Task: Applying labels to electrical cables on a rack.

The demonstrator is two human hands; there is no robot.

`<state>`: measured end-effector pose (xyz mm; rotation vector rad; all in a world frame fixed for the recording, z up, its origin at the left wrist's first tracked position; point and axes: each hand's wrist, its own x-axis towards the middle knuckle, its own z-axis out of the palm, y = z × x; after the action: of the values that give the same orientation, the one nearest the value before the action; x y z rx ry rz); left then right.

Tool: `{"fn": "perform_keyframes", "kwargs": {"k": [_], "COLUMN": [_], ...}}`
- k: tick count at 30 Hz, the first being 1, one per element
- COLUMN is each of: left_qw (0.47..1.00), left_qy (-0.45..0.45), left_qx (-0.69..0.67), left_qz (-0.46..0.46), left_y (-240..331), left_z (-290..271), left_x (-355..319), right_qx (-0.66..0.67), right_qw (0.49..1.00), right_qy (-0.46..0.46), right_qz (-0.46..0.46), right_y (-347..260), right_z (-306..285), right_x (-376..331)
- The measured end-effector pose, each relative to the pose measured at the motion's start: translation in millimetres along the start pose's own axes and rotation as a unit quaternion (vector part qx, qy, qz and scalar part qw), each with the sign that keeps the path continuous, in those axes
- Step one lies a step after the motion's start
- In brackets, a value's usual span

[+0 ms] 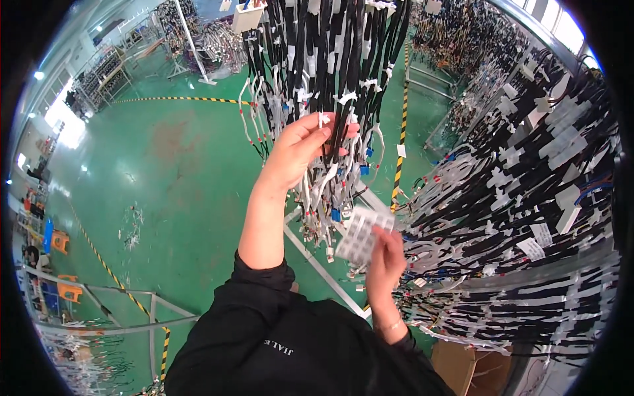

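Note:
A thick bunch of black-wrapped wire harnesses hangs in front of me, with white ties and tape along it. My left hand is closed around a few of these harnesses, thumb in front and fingertips showing on the far side. A white clip-like piece shows by the left thumb. Below, loose white wire ends with blue connectors dangle. Lower right, my right hand pinches a pale sheet with rows of greyish squares, slightly blurred, that looks like a label sheet.
More harnesses hang densely along the right side. A metal frame bar crosses below the bunch. An open cardboard box stands at lower right. Yellow-black tape marks the green floor. Orange stools stand far left.

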<state>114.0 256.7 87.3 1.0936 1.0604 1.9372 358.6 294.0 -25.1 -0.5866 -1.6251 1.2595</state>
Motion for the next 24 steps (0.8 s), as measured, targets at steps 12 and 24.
{"fn": "perform_keyframes", "kwargs": {"k": [12, 24], "left_qw": [0.972, 0.921], "left_qy": [0.000, 0.144], "left_qx": [0.227, 0.362], "left_qz": [-0.065, 0.021], "left_y": [1, -17], "left_z": [-4, -19], "left_x": [-5, -32], "right_qx": [-0.094, -0.096], "right_qw": [0.960, 0.968], "right_qy": [-0.208, -0.171], "right_qz": [-0.163, -0.157], "right_y": [-3, -4], "right_z": [85, 95], "right_x": [136, 122]}}
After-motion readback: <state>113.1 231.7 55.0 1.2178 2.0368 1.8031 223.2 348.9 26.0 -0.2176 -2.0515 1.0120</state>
